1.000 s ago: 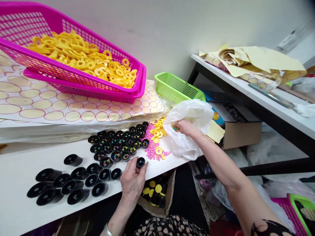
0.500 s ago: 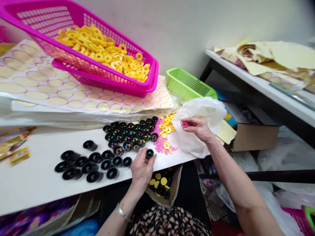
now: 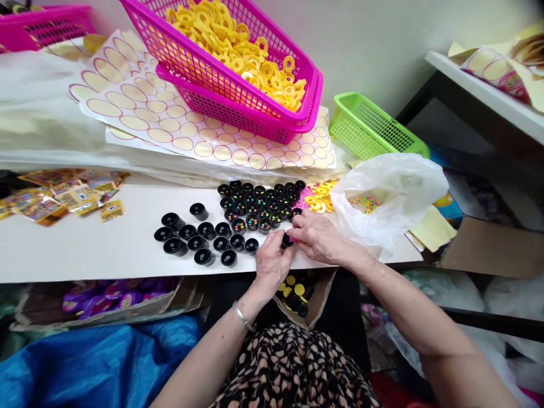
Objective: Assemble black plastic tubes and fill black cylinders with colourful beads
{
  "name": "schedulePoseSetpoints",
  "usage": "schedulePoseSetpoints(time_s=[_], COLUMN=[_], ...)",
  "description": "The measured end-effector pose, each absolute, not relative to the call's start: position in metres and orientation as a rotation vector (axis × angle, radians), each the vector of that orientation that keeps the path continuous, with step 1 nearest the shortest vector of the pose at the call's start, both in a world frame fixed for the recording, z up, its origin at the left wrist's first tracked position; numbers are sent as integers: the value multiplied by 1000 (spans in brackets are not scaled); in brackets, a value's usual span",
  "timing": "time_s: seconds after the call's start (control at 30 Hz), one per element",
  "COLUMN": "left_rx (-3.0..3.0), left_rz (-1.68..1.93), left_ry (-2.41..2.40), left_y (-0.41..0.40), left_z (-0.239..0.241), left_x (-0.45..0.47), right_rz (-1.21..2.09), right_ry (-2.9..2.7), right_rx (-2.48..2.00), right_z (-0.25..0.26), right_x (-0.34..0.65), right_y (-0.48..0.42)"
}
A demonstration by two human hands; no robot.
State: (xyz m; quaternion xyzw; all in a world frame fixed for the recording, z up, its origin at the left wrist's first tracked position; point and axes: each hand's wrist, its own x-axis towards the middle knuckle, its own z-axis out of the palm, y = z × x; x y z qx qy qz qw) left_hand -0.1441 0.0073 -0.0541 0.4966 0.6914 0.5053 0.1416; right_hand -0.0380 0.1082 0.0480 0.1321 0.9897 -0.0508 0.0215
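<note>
My left hand (image 3: 274, 262) is closed round a small black cup (image 3: 287, 241) near the table's front edge. Over that cup's mouth, my right hand (image 3: 317, 237) pinches a tiny pink cup (image 3: 292, 234), partly hidden by the fingers. To the left stand several empty-looking black cups (image 3: 206, 229). Behind them, more black cups (image 3: 252, 221) hold coloured beads. Pink beads (image 3: 304, 199) and yellow rings (image 3: 321, 196) lie in a heap past my right hand. An open white plastic bag (image 3: 391, 181) has multicoloured beads (image 3: 364, 204) inside.
Pink baskets (image 3: 238, 107) with yellow rings rest on sticker sheets (image 3: 161, 122) at the back. A green basket (image 3: 378, 127) stands to their right. Small printed packets (image 3: 80, 195) lie at the left. Below the edge is a box of black and yellow pieces (image 3: 297, 292). A shelf (image 3: 488, 85) juts in at right.
My right hand has come left from beside the plastic bag, bringing the tiny pink cup to the black cup in my left hand. The view has shifted left.
</note>
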Motion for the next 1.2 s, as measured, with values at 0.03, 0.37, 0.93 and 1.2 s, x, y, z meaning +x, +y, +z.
schedulePoseSetpoints(time_s=[0.03,0.37,0.93,1.2], left_rx=[1434,1447,2329,2538], left_rz=[1452,1480,1781,597], left_ry=[2002,1993,2104,1912], left_y=[7,8,-15,95], left_z=[-54,-54,-37,10], left_x=[-144,-144,-130,-52], right_rz=[-93,-33,-2180,-304], right_ry=[3057,3112,2941,2796], right_rx=[398,420,2049,2972], right_z=[49,45,45,41], right_x=[-40,-35,79,146], right_y=[106,108,158,250])
